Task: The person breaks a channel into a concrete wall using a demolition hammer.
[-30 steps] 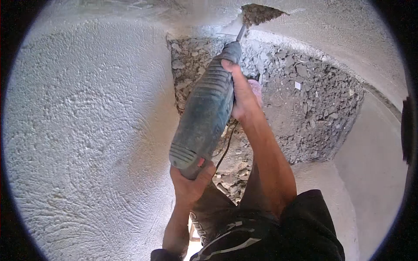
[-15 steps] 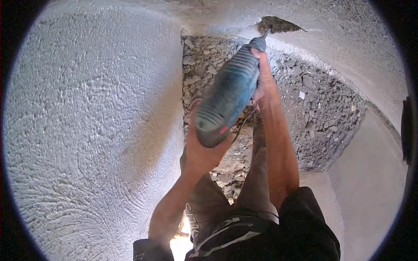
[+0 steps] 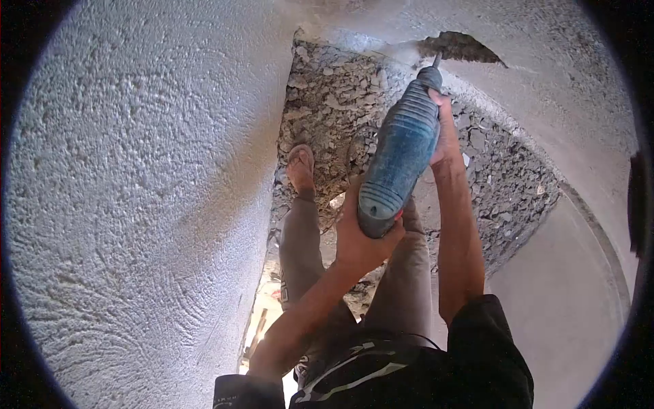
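A dusty blue demolition hammer (image 3: 400,153) slants up and to the right across the middle of the head view. My left hand (image 3: 361,242) is closed around its rear end, partly hidden behind the housing. Near the front, my right hand (image 3: 446,136) grips the ribbed collar from the right side, thumb on top. A short metal bit (image 3: 437,60) sticks out of the nose. Its tip is at the lower edge of a dark broken hollow (image 3: 466,49) in the plastered wall; whether it touches is hard to tell.
A rough plastered wall (image 3: 143,170) rises close on the left. Broken rubble (image 3: 334,95) covers the ground, with my sandalled foot (image 3: 300,167) on it. The curved wall (image 3: 545,82) bends around the right, above a smooth pale surface (image 3: 558,273). Haze hangs near the bit.
The demolition hammer and both hands have shifted right in view, and the tool is tilted more upright. My left foot now shows on the rubble. Both hands keep their hold.
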`<action>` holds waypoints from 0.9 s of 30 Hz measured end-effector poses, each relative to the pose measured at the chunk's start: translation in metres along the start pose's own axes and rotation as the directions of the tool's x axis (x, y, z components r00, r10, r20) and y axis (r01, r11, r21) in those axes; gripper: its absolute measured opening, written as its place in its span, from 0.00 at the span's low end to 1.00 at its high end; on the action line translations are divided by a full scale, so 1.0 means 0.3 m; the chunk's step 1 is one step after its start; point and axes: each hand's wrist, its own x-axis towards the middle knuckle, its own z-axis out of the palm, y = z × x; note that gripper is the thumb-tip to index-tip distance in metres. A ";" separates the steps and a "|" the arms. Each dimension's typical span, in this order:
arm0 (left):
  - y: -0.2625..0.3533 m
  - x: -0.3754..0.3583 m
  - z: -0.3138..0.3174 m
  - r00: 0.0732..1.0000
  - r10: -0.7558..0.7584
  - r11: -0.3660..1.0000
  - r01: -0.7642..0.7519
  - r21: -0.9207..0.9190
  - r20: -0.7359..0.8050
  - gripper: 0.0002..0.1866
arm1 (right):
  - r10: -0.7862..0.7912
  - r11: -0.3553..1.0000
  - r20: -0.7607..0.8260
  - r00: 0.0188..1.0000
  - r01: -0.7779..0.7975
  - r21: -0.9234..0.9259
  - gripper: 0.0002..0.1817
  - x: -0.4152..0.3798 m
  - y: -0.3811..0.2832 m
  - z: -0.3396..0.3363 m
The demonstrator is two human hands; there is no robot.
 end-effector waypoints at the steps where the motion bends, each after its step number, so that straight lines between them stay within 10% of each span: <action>1: 0.000 -0.005 -0.010 1.000 -0.010 1.000 0.010 -0.004 -0.001 0.45 | 0.003 1.000 0.003 1.000 -0.003 -0.027 0.27 -0.005 0.003 0.007; 6: -0.088 0.034 -0.157 0.924 -0.381 0.917 0.380 0.118 -0.018 0.46 | -0.057 0.990 -0.099 0.993 0.044 -0.132 0.27 0.027 0.116 0.062; 22: 0.039 -0.101 -0.174 0.927 -0.357 0.874 0.376 -0.309 0.117 0.44 | -0.104 0.983 -0.122 0.987 0.083 -0.164 0.30 -0.118 0.122 0.131; 27: 0.051 -0.098 -0.119 0.956 -0.274 0.944 0.288 -0.162 0.104 0.44 | -0.031 0.990 -0.089 0.996 0.019 -0.140 0.30 -0.100 0.057 0.111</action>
